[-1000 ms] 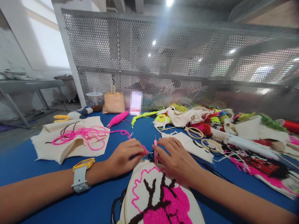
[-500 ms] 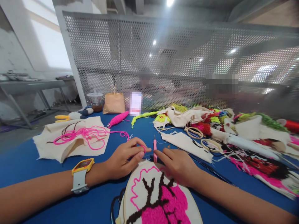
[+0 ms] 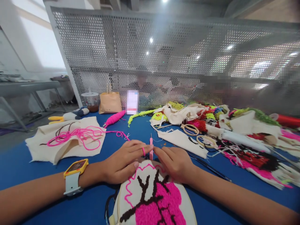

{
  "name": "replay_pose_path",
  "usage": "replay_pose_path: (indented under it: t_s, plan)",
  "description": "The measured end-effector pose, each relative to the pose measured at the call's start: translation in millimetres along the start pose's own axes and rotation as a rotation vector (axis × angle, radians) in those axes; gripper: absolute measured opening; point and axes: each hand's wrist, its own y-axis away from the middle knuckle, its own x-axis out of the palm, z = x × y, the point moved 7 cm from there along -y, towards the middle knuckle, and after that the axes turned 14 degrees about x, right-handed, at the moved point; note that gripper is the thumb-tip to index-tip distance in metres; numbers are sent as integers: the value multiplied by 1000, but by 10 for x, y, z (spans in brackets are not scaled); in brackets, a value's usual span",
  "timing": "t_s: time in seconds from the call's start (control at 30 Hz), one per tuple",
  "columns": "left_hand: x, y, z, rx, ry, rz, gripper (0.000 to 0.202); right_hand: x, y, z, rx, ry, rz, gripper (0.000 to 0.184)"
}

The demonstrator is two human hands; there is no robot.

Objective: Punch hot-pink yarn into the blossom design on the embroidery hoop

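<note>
Pink punch needle [image 3: 151, 154] between your hands, beyond the hooped embroidery [image 3: 150, 195]

Your left hand [image 3: 124, 161] is loose, its fingers stretched to the right and its thumb set apart from them. A pink yarn loop [image 3: 143, 152] circles one finger, and a fingertip overlaps the handle of the punch needle. Your right hand [image 3: 174, 161] comes in from the other side, index fingertip just beside that handle; its other fingers curl under, so you cannot tell whether they grasp anything. The needle's metal tip points away from you.

Below your hands, the embroidery shows a dark brown tree, solid pink filling on the right and a wavy pink outline on the upper left.

To your left, a pink yarn tangle [image 3: 81, 137] rests on a cream cloth piece [image 3: 39, 145], with a strand running toward your left hand. A pink skein [image 3: 114, 118] sits farther back, near a brown paper bag [image 3: 110, 103]. To your right, two small wooden hoops lie beside a heap of multicoloured scraps on the blue tabletop [image 3: 93, 207].
</note>
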Motion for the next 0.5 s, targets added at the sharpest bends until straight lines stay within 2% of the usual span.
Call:
replay_pose_path:
  t_s: [0.27,0.4,0.5]
  plan:
    - [-1,-23,40,-122,2,-10,50,-107,-29,65,-73,-36,-45,34]
    - [3,-32,58,-159,23,-8,33,-166,-45,144,-156,-73,-17,42]
    - [6,-38,70,-173,50,3,23,-190,-44,161,-177,-82,-24,40]
